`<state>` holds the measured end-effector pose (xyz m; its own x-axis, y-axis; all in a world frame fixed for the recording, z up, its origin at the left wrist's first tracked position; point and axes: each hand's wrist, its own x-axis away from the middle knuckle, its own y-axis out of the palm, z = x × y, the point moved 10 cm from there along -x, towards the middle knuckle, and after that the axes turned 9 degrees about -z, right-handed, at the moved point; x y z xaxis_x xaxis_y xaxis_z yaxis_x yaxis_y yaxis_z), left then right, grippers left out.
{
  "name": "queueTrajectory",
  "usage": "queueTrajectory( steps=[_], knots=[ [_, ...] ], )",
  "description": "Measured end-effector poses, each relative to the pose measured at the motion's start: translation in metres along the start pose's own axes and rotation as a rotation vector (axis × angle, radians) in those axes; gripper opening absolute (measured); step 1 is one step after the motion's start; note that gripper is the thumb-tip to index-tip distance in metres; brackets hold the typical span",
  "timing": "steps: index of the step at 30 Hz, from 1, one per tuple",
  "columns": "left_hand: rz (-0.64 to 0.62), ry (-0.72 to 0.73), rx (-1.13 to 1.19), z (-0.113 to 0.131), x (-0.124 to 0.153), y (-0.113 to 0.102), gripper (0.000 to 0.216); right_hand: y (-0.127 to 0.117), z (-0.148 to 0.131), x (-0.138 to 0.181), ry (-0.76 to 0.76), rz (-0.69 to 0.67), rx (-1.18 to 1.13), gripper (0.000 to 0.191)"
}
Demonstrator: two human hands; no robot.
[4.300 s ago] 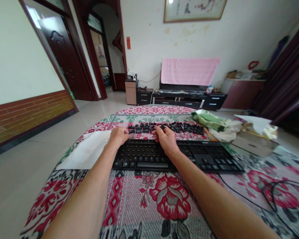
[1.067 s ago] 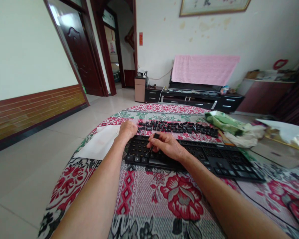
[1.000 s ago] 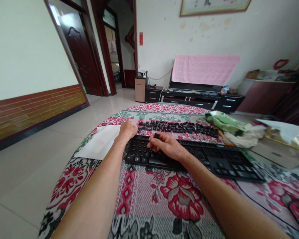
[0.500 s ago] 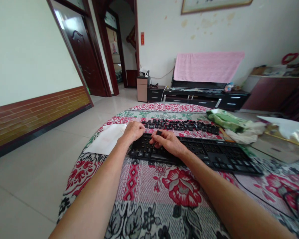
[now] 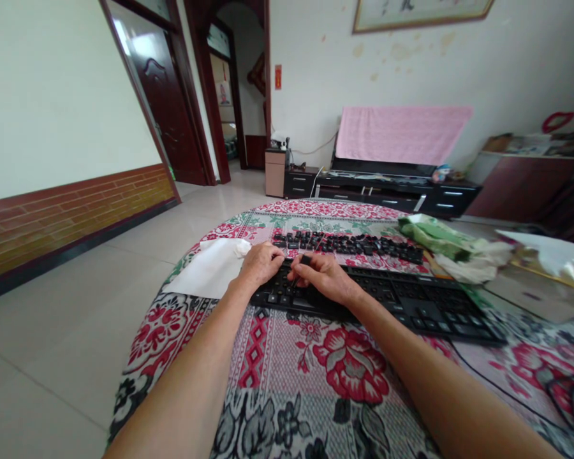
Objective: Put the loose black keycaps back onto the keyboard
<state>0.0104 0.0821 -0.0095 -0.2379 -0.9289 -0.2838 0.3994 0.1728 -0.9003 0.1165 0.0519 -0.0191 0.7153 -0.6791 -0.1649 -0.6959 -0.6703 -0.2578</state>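
On flowered cloth (image 5: 354,363) a black keyboard (image 5: 430,310) is laid. Above its left part, a black-ended tool (image 5: 306,260) is pinched by the right hand (image 5: 329,278); whether anything is gripped by the curled left hand (image 5: 262,263) cannot be told. Loose keycaps (image 5: 358,246) are strewn beyond.

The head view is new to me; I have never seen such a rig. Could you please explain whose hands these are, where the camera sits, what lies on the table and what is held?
There is no machine: the left hand and the right hand are bare and belong to one person. The camera, worn on the head, looks forward and down. On the flowered cloth lies a black keyboard with many keys missing, and loose keys lie in a band beyond it. A white sheet is at the left, a green bundle at the far right. The right hand holds a thin tool over the keyboard; whether the left grips anything, I cannot tell.
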Motion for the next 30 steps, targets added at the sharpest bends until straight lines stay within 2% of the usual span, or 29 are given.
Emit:
queueTrajectory(
  steps=[10, 20, 25, 30],
  knots=[
    [0.002, -0.034, 0.021, -0.005, -0.001, 0.001, 0.019, 0.013, -0.013, 0.004, -0.076, -0.132, 0.172, 0.022],
    [0.011, -0.018, 0.094, -0.007, 0.002, -0.001, 0.020, 0.016, -0.027, 0.010, -0.143, -0.092, 0.398, 0.020],
    [0.014, -0.025, 0.110, -0.008, 0.001, -0.001, 0.020, 0.023, -0.038, 0.011, -0.182, -0.117, 0.528, 0.020],
    [0.009, -0.012, 0.109, -0.007, 0.001, -0.001, 0.020, 0.026, -0.040, 0.010, -0.186, -0.113, 0.538, 0.019]
  ],
)
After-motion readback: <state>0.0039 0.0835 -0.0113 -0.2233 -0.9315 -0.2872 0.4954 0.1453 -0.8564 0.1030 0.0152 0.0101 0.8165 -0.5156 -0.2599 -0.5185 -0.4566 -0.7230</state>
